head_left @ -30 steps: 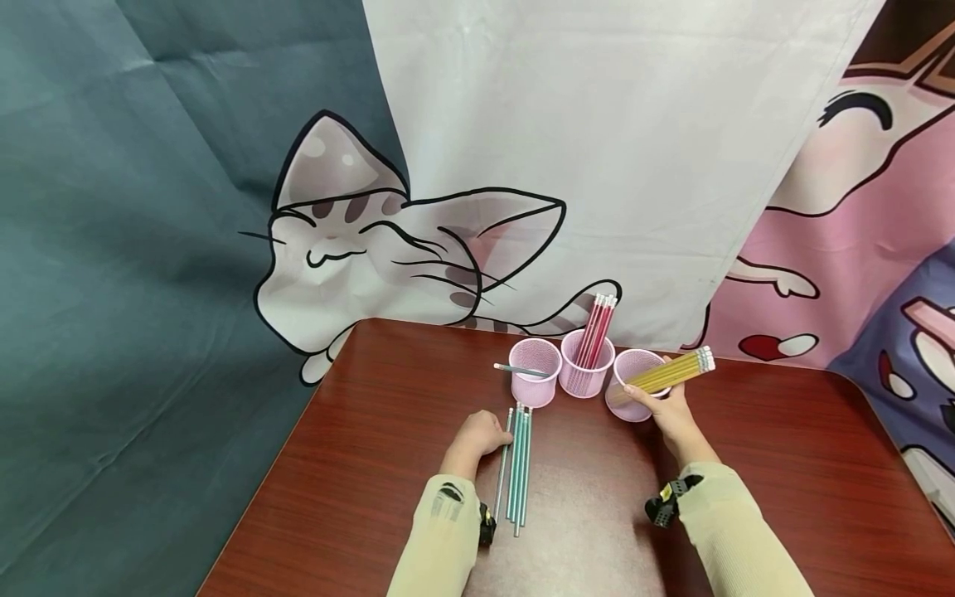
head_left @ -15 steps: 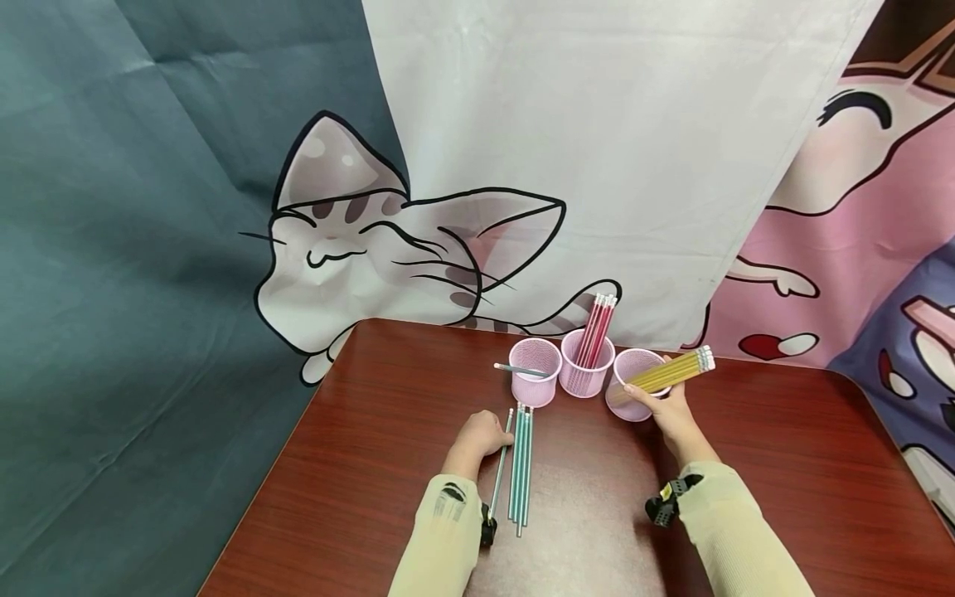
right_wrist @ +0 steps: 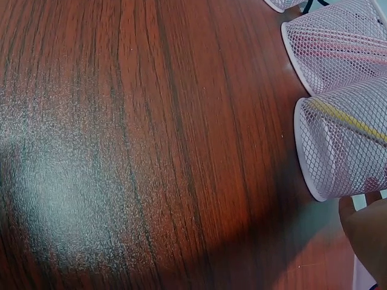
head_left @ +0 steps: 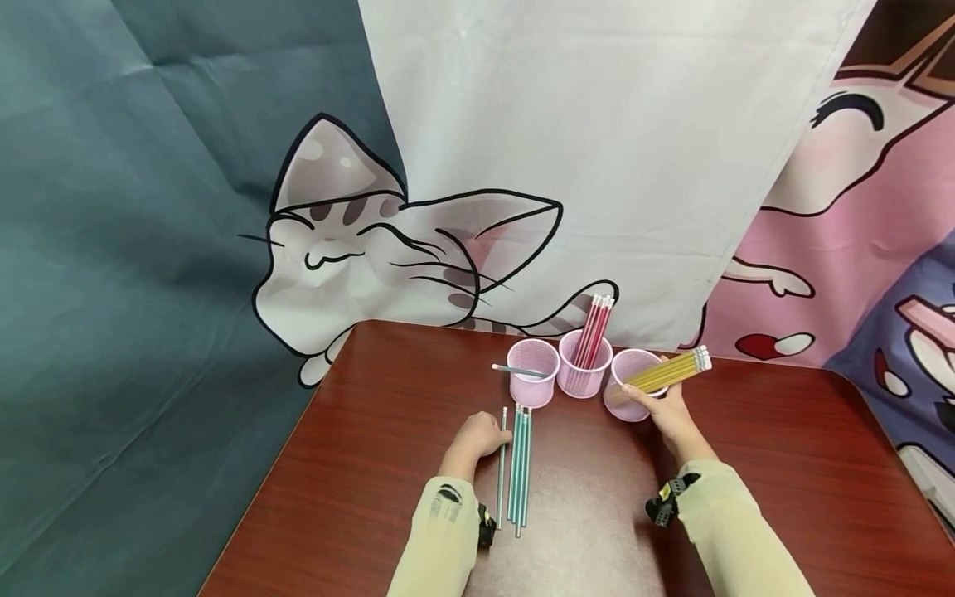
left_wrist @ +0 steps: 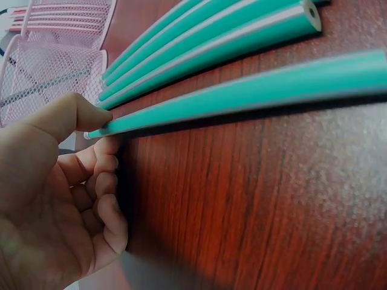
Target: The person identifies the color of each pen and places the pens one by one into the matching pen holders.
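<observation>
My left hand [head_left: 477,437] pinches a green pencil [left_wrist: 242,93] between thumb and forefinger near its eraser end. This pencil lies low along the table, left of a row of several more green pencils [head_left: 519,468]. At the right, my right hand [head_left: 674,419] grips a pink mesh pencil cup [head_left: 627,409], thumb at its near side and other fingers partly hidden behind. A bundle of yellow pencils [head_left: 671,371] leans out of that cup to the right, over the hand. In the right wrist view only part of the hand shows, against the cup's side.
Beside the held cup stands a middle mesh cup [head_left: 580,386] with several red pencils [head_left: 593,332]. Left of it is another mesh cup [head_left: 533,393] with one green pencil [head_left: 515,369] slanting over its rim. A printed cloth [head_left: 477,124] hangs behind the brown table [head_left: 358,431].
The pencil in my left hand has swivelled: its eraser end shifted left, away from the row, and its other end swung right, now nearly parallel to the row. My right hand stays on the cup.
</observation>
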`<state>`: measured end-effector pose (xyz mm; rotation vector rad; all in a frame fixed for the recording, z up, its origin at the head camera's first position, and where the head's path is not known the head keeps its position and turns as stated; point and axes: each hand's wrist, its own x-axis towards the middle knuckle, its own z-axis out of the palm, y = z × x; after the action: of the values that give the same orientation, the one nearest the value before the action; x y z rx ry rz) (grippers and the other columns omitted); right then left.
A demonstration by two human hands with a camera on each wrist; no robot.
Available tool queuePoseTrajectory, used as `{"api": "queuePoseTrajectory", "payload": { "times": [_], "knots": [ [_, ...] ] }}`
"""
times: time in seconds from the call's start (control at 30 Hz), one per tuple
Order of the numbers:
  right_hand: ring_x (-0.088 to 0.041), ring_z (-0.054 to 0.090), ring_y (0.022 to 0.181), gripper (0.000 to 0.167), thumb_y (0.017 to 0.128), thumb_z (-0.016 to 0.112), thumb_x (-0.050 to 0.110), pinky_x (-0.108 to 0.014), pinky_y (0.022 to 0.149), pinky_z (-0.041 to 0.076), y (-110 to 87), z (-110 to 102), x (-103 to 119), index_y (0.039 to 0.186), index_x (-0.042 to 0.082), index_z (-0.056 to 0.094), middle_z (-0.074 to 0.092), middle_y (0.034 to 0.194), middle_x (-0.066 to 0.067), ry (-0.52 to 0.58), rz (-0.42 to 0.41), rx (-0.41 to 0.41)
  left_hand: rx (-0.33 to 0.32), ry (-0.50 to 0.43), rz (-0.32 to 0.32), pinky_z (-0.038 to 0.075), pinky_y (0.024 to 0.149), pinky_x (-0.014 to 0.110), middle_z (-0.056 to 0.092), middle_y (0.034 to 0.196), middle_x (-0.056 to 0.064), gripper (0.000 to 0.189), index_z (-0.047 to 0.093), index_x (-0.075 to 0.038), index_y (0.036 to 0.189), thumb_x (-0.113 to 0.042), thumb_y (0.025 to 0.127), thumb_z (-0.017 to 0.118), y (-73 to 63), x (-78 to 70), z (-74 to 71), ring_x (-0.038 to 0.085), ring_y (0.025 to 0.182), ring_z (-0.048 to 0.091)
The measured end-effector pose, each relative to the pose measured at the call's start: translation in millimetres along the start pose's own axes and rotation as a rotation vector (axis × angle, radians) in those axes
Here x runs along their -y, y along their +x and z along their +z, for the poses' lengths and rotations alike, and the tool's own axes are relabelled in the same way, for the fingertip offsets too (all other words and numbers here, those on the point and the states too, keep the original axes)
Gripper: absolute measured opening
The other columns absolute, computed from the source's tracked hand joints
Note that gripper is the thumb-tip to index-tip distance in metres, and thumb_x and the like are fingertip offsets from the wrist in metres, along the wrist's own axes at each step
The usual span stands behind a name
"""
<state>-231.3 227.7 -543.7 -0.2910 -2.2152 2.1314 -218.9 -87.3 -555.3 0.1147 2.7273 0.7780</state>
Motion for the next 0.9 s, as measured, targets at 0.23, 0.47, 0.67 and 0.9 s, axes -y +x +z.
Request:
{"api": "queuePoseTrajectory", "payload": {
  "times": [0.23,0.47,0.67,0.9],
  "knots": [
    [-0.025,0.012,0.133,0.097,0.083,0.067,0.009,-0.037,0.111,0.008,-0.2,0.3,2.5,0.147,0.009,-0.006,0.010,0.149,-0.018,-0.016,0.011,0.012,-0.004,-0.089,-0.003,0.031,0.047,0.024,0.041,0.049,-0.005,0.031,0.045,-0.013,0.053,-0.023,0.078,0.060,-4.1,3.1,-3.5,0.011,0.048,0.038],
    [-0.026,0.012,0.134,0.097,0.082,0.068,0.009,-0.037,0.111,0.006,-0.6,-0.3,1.1,0.147,0.008,-0.005,0.010,0.149,-0.019,-0.012,0.016,0.004,-0.016,-0.149,-0.003,0.029,0.047,0.023,0.038,0.049,-0.006,0.030,0.042,-0.015,0.053,-0.023,0.077,0.059,-6.8,4.4,-5.4,0.011,0.048,0.036],
    [-0.026,0.012,0.134,0.098,0.082,0.067,0.008,-0.036,0.111,0.007,-0.7,-0.9,0.7,0.147,0.007,-0.006,0.010,0.150,-0.018,-0.006,0.010,0.001,-0.027,-0.188,-0.017,0.028,0.046,0.023,0.036,0.048,-0.006,0.030,0.041,-0.015,0.053,-0.023,0.076,0.057,-6.3,3.9,-5.8,0.011,0.047,0.034],
    [-0.027,0.015,0.132,0.097,0.082,0.068,0.008,-0.037,0.111,0.010,-0.3,0.4,2.4,0.146,0.008,-0.005,0.014,0.148,-0.019,-0.014,0.006,0.004,-0.061,-0.234,-0.027,0.026,0.046,0.024,0.031,0.049,-0.006,0.028,0.036,-0.017,0.053,-0.021,0.074,0.054,-4.5,1.1,-7.7,0.011,0.047,0.031]
  ]
}}
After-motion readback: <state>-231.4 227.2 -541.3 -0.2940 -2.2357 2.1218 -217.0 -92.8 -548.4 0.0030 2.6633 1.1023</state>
